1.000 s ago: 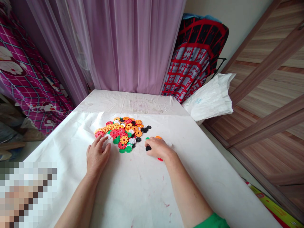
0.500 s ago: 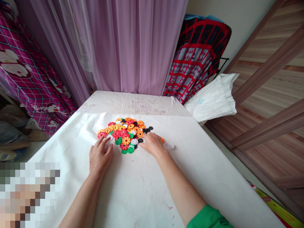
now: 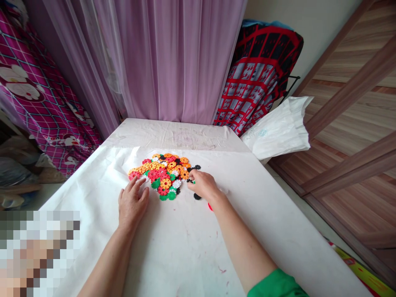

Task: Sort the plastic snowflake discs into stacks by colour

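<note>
A heap of notched plastic flower discs [image 3: 165,183] in orange, red, green, white and black lies on the white-covered table [image 3: 179,247]. My left hand [image 3: 133,202] rests at the heap's left side, fingers apart and holding nothing, its fingertips close to a red disc [image 3: 134,175]. At the right edge of the heap, my right hand [image 3: 202,183] has its thumb and fingers curled together. A black notched disc [image 3: 189,180] shows at those fingertips, with a bit of green beside it. Under this hand lies another black disc [image 3: 197,196], and a red disc [image 3: 210,206] is partly hidden by the wrist.
Loose black discs [image 3: 197,167] lie just beyond my right hand. A white bag [image 3: 278,128] stands by the table's far right corner. Purple curtains [image 3: 182,62] hang behind the table, and wooden doors [image 3: 349,111] are on the right.
My right hand has moved slightly right, away from the heap, and a black disc shifted with it. A black disc and a red disc now show below it. The left hand stays put.
</note>
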`<action>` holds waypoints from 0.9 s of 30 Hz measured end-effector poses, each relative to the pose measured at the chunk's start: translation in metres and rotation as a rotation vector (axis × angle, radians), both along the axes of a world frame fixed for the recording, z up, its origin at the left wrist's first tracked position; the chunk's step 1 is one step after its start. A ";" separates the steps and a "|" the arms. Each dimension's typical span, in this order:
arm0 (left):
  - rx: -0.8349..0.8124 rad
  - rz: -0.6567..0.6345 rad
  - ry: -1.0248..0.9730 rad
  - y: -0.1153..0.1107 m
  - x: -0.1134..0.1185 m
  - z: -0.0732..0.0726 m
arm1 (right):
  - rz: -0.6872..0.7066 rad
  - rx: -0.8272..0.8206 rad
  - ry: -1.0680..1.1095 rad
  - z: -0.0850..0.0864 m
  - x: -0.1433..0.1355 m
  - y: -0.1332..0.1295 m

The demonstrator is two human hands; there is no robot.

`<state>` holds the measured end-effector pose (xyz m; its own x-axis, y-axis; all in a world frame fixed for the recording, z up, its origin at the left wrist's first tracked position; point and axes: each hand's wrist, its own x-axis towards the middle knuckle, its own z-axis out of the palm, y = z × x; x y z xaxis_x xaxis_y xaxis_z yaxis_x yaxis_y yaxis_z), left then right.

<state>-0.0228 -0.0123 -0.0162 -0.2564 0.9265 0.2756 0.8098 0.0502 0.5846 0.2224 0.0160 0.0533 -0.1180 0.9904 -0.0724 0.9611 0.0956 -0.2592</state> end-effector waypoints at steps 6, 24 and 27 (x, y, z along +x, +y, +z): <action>0.005 -0.006 0.038 0.001 0.000 -0.002 | 0.041 0.006 0.100 0.002 0.044 -0.020; 0.002 -0.013 0.033 0.002 -0.001 -0.001 | 0.225 -0.088 -0.042 0.000 0.031 -0.027; -0.001 -0.013 0.024 0.001 -0.002 -0.001 | 0.231 -0.089 -0.071 0.002 0.030 -0.028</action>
<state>-0.0250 -0.0108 -0.0172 -0.2380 0.9298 0.2808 0.8239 0.0402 0.5654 0.2524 -0.0116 0.0548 -0.3317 0.9272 -0.1739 0.9326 0.2945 -0.2087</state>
